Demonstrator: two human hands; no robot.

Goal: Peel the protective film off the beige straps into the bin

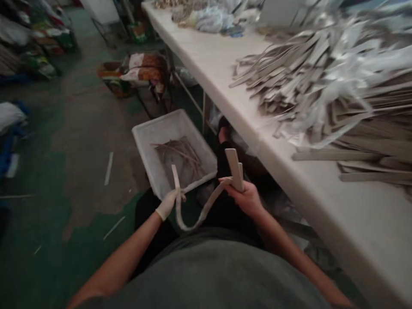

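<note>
A long pale beige strap (189,228) sags in a U between my two hands above my lap. My left hand (169,203), in a whitish glove, is closed on one part of it, with the strap's end sticking up above the fingers. My bare right hand (246,196) grips the other part, together with upright flat strap ends (236,169). Just beyond my hands, a white plastic bin (144,159) stands on the floor with thin brownish strips (185,154) lying inside.
To my right runs a long pale table (231,81). Heaped beige straps (286,81) and clear plastic wrap (357,81) lie on it. Beyond the bin is a stool with an orange-white bundle (148,66). Strip scraps (109,168) litter the green floor.
</note>
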